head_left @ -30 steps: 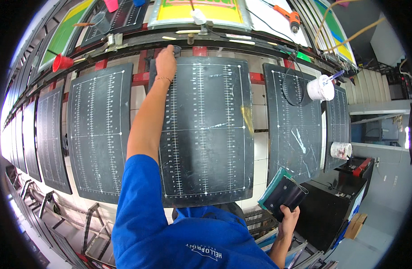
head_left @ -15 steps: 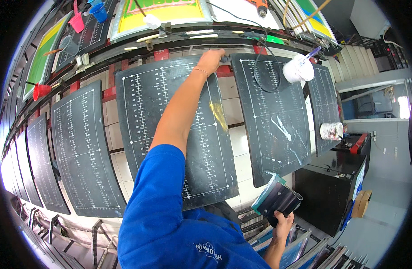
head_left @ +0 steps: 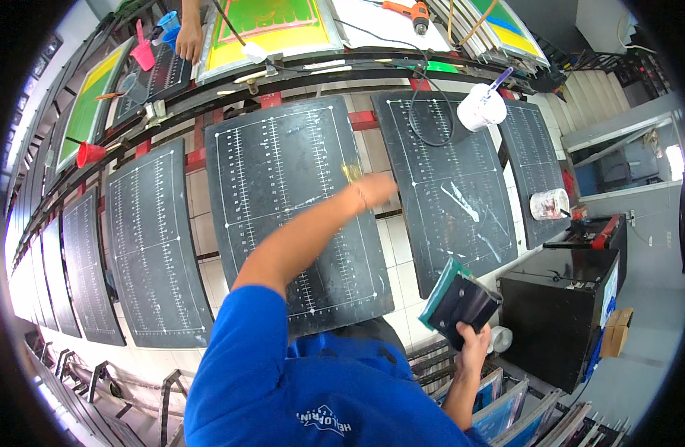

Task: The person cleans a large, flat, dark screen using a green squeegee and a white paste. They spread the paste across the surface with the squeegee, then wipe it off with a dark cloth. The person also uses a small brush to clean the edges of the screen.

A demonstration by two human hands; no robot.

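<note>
The right hand [head_left: 472, 344] has its fingers curled round the lower end of a flat black-and-teal tool [head_left: 457, 307], thumb against the black side, the teal edge pointing up and to the left. It is held tilted, near the lower end of the right-hand board [head_left: 432, 212]. The left hand [head_left: 379, 191] hangs over the gap between that board and the central board [head_left: 271, 175]; it is blurred, so how far its fingers are open, or whether they grip anything, cannot be told.

The left forearm crosses the central board and hides part of its white scale marks. A yellow smear [head_left: 351, 172] shows on that board just above the wrist. White streaks [head_left: 461, 201] mark the right-hand board, and a loop of black cable [head_left: 411, 119] droops over its top. At its upper right corner is a white tub [head_left: 476, 112] with a purple stick [head_left: 501, 78] standing out of it; a stained tub [head_left: 549, 205] is by the far-right board [head_left: 531, 141].

Beyond the rail [head_left: 320, 77] are a yellow-and-green screen [head_left: 271, 37], an orange heat gun [head_left: 417, 13] and, to the left, a co-worker's hand [head_left: 189, 41] near pink [head_left: 143, 55] and blue cups [head_left: 171, 37]. A black cabinet [head_left: 551, 305] stands right of the tool.
</note>
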